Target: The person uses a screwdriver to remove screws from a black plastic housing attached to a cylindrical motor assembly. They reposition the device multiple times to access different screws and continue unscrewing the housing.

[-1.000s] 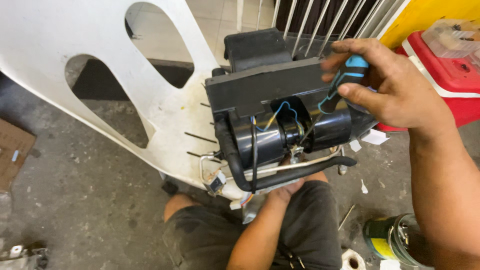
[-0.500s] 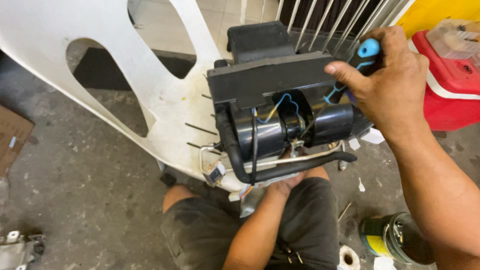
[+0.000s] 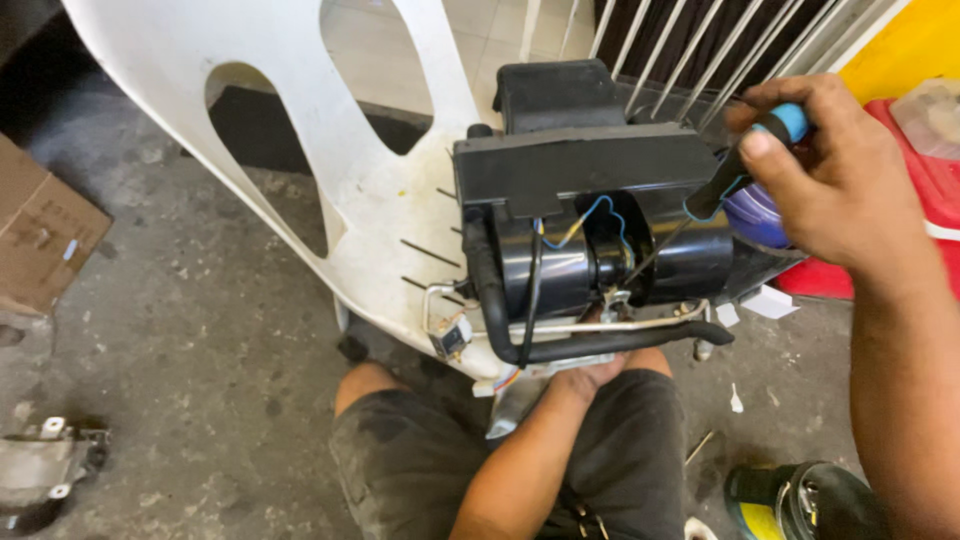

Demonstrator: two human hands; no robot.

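Note:
A black blower unit (image 3: 600, 240) with a cylindrical housing, blue and yellow wires and a black hose rests on the seat of a white plastic chair (image 3: 370, 190). My right hand (image 3: 830, 180) grips a screwdriver (image 3: 745, 160) with a blue-and-black handle; its shaft angles down into the middle of the unit. My left hand (image 3: 590, 378) is under the unit's lower edge, holding it from below; the fingers are mostly hidden.
A cardboard box (image 3: 40, 235) lies at the left on the concrete floor. A grey metal part (image 3: 45, 465) sits at the lower left. A red container (image 3: 900, 200) stands behind my right hand, and a green-and-yellow can (image 3: 790, 500) is at the lower right.
My right hand has shifted up and to the right with the screwdriver, and the shaft now points into the unit's centre. The view has moved slightly.

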